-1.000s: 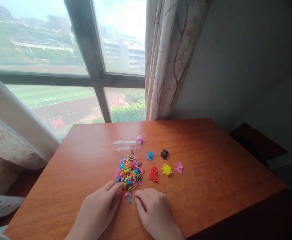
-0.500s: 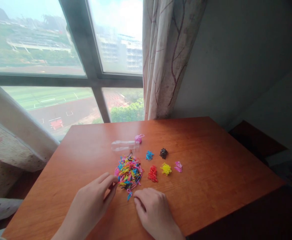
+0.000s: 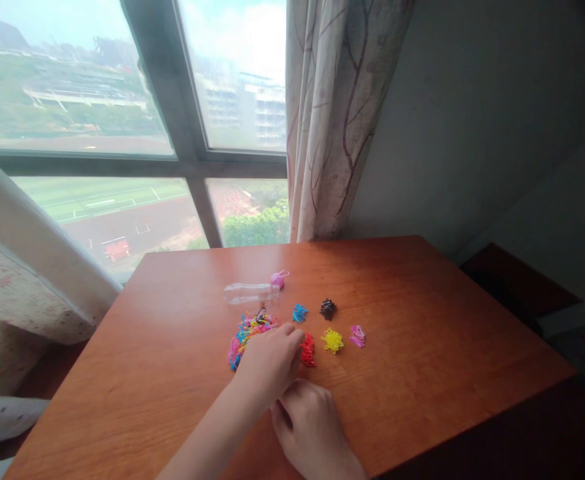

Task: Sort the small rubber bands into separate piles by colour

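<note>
My left hand (image 3: 272, 352) reaches across in front of the mixed heap of coloured rubber bands (image 3: 248, 328), hiding part of it. Its fingers are closed at the left edge of the red rubber bands (image 3: 309, 351); whatever is between the fingertips is hidden. Below it, my right hand (image 3: 311, 415) rests curled on the table, fingertips tucked out of sight under the left wrist. Small separate piles lie beyond: blue bands (image 3: 299, 313), black bands (image 3: 327, 308), yellow bands (image 3: 333, 341) and pink bands (image 3: 357, 336).
A clear plastic bottle (image 3: 247, 293) lies on its side behind the heap, with a pink cap (image 3: 277, 280) at its right end. The wooden table (image 3: 422, 320) stands against a window (image 3: 242, 120), with a curtain (image 3: 322, 120) behind it.
My left hand has moved right, from the left edge of the mixed heap to the red pile, and now covers part of the heap. My right hand has barely moved.
</note>
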`<action>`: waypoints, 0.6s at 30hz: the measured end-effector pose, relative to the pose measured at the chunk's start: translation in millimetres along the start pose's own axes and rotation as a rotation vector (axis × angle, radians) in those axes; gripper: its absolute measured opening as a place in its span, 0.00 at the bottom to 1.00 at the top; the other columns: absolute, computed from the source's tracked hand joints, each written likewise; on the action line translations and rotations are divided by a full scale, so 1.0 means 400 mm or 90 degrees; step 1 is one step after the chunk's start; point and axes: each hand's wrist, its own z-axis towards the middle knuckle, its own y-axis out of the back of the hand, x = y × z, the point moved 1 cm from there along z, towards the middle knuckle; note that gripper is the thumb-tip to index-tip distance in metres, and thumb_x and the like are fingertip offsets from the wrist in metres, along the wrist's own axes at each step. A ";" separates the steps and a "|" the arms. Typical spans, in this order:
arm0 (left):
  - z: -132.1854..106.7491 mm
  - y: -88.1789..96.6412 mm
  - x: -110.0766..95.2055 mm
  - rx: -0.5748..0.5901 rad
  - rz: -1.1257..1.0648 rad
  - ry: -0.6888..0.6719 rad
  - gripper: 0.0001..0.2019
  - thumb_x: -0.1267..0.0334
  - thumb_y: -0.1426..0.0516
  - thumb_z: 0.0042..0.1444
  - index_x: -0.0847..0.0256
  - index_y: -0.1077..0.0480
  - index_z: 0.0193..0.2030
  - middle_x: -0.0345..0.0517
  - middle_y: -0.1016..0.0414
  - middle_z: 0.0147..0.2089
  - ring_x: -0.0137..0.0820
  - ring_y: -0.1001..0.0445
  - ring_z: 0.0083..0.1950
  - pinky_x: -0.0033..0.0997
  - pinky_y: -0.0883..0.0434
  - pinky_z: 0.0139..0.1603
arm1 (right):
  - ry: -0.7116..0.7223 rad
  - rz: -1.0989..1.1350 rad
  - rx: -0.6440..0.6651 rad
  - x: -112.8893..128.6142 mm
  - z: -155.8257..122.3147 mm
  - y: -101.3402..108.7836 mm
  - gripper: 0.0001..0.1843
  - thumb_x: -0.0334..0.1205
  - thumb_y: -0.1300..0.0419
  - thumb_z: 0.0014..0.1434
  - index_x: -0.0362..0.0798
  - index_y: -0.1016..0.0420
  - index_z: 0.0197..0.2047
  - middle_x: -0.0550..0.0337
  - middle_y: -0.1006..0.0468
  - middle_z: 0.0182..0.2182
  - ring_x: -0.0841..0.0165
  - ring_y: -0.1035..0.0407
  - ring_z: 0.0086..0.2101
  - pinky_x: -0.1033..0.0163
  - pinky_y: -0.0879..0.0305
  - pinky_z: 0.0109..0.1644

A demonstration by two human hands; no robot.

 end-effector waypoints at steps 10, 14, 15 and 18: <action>-0.105 0.028 0.069 -0.046 -0.030 0.051 0.08 0.64 0.50 0.63 0.55 0.30 0.38 0.42 0.23 0.39 0.33 0.23 0.36 0.26 0.36 0.30 | 0.004 0.049 -0.008 0.006 0.001 0.008 0.08 0.29 0.45 0.59 0.53 0.30 0.37 0.65 0.24 0.30 0.68 0.31 0.32 0.64 0.49 0.34; -0.177 0.013 0.111 -0.082 -0.069 0.084 0.10 0.61 0.51 0.65 0.55 0.30 0.37 0.40 0.24 0.34 0.31 0.24 0.32 0.26 0.35 0.31 | 0.003 0.046 -0.003 0.010 0.004 0.013 0.07 0.30 0.45 0.61 0.53 0.30 0.37 0.65 0.24 0.30 0.68 0.31 0.32 0.64 0.48 0.34; -0.192 0.009 0.118 -0.084 -0.082 0.088 0.11 0.61 0.52 0.66 0.54 0.30 0.37 0.39 0.24 0.34 0.30 0.24 0.32 0.25 0.35 0.32 | 0.004 0.047 -0.001 0.011 0.004 0.014 0.07 0.30 0.45 0.61 0.53 0.29 0.37 0.65 0.24 0.30 0.68 0.31 0.32 0.64 0.47 0.34; -0.227 -0.001 0.126 -0.075 -0.124 0.087 0.11 0.62 0.53 0.66 0.54 0.30 0.39 0.39 0.24 0.35 0.29 0.24 0.33 0.24 0.34 0.33 | 0.003 0.051 0.002 0.012 0.005 0.013 0.08 0.30 0.45 0.61 0.53 0.29 0.38 0.65 0.23 0.31 0.68 0.30 0.32 0.64 0.47 0.35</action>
